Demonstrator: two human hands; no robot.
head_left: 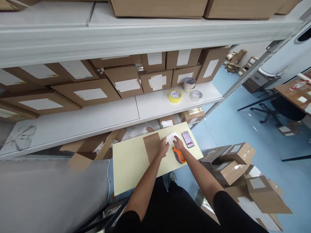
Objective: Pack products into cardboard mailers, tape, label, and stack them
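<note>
Both hands grip a small piece of white paper (171,138) over a pale yellow table (128,165). My left hand (163,147) closes on the paper's left edge, and my right hand (178,143) pinches its right side. Under and beside my left hand lies a flat brown cardboard piece (151,147). An orange and blue tape dispenser (179,156) rests just below my right hand, partly hidden by the forearm. To the right of that hand a phone (188,139) lies face up, its screen lit and partly blurred.
A white shelf (109,118) behind the table carries several labelled cardboard boxes (89,94), a yellow tape roll (175,96) and white tape rolls (196,95). An open carton (94,149) sits left of the table. Stacked boxes (233,168) stand on the floor at right.
</note>
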